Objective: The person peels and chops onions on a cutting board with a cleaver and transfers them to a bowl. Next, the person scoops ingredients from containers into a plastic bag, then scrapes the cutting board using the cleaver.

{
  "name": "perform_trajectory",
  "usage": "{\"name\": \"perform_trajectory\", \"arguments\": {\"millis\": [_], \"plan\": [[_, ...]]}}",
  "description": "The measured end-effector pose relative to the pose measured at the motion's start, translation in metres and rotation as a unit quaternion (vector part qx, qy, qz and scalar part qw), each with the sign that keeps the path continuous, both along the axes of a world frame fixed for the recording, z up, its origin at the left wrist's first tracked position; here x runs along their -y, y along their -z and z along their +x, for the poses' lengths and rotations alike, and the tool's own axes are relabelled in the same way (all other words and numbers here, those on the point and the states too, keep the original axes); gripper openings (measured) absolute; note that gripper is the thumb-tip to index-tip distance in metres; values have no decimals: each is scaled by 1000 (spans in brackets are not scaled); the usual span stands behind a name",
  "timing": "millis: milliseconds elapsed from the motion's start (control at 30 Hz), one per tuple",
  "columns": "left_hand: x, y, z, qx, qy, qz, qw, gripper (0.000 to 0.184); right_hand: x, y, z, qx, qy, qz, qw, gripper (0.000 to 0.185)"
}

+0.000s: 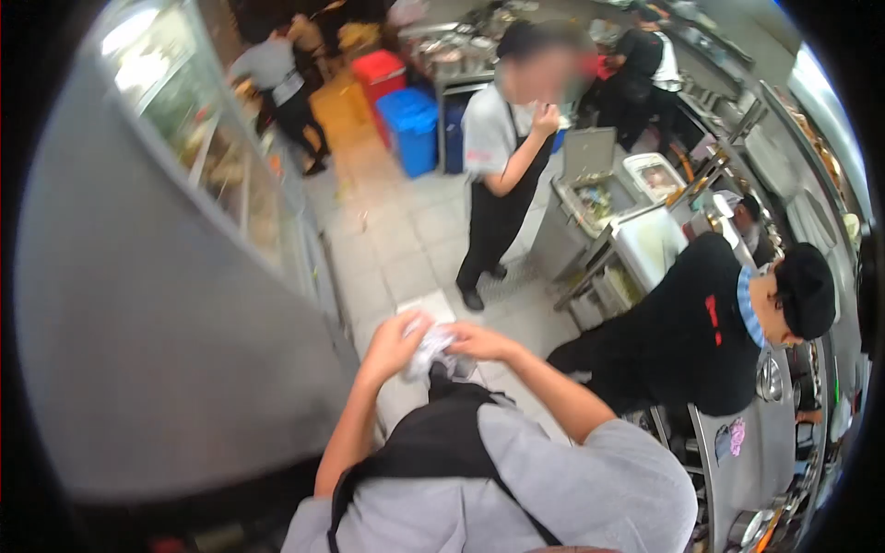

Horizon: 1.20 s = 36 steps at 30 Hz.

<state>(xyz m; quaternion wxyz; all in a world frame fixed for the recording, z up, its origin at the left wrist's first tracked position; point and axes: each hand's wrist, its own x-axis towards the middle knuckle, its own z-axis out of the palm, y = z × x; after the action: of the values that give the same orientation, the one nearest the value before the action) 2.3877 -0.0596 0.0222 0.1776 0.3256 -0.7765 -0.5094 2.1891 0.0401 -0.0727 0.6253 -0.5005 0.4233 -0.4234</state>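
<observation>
Both of my hands are together in front of my black apron. My left hand is closed on a crumpled white wad. From the other side, the fingers of my right hand pinch the same wad. Whether it is cloth, paper or thin plastic I cannot tell, as the fingers partly cover it and it is slightly blurred.
A large metal cabinet stands close on my left. Ahead, a person in a black apron stands on the tiled floor. Another in black leans over the counter at right. Blue and red bins stand behind.
</observation>
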Motion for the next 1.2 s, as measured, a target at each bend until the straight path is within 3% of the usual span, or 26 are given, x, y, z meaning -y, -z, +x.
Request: {"name": "perform_trajectory", "arguments": {"millis": [33, 67, 100, 133, 167, 200, 300, 367, 400, 467, 600, 633, 733, 833, 933, 1067, 1100, 1200], "plan": [[29, 4, 1, 73, -24, -27, 997, 21, 39, -19, -6, -11, -6, 14, 1000, 31], [56, 7, 4, 126, -16, -226, 966, 32, 83, -5, -13, -34, -50, 4, 998, 32], [85, 3, -4, 157, -14, -418, 895, 46, 131, 8, -24, -62, -98, -7, 993, 33], [109, -16, -20, 136, 0, -431, 892, 53, 171, 8, -25, -76, -107, -37, 991, 32], [125, -39, -32, 113, 10, -442, 890, 61, 204, -1, -29, -169, -123, -39, 977, 32], [150, -41, -43, 118, 21, -401, 908, 68, 235, -31, -33, -196, -165, -26, 966, 32], [243, -19, -67, 194, 50, -178, 963, 87, 337, -12, -58, -81, -148, -99, 981, 26], [314, -7, -89, 180, 58, -136, 973, 79, 403, -24, -87, -28, -189, -97, 977, 25], [350, -2, -97, 177, 62, -114, 976, 75, 437, -16, -102, -78, -169, -94, 978, 26], [426, -7, -121, 190, 105, -136, 967, 57, 493, 5, -135, -174, -129, -79, 973, 27], [593, -5, -186, 224, 175, -185, 941, 24, 610, 40, -197, -137, -32, -9, 990, 28], [633, -6, -210, 224, 168, -202, 939, 22, 640, 37, -208, -81, -4, -6, 997, 30], [741, -9, -297, 204, 155, -247, 935, 23, 719, 27, -246, 125, 97, 3, 987, 38], [821, 1, -387, 177, 162, -249, 938, 27, 755, 27, -294, 355, 187, -3, 916, 44], [877, 27, -472, 189, 194, -234, 934, 30, 785, 46, -360, 375, 269, -26, 886, 41], [924, 84, -577, 196, 272, -205, 920, 30, 827, 114, -467, 354, 368, -8, 860, 18], [930, 94, -597, 190, 297, -195, 915, 30, 832, 104, -486, 349, 423, 13, 836, 12], [930, 94, -644, 83, 266, -140, 950, 30, 842, 111, -566, 347, 403, 34, 847, 13]]}}
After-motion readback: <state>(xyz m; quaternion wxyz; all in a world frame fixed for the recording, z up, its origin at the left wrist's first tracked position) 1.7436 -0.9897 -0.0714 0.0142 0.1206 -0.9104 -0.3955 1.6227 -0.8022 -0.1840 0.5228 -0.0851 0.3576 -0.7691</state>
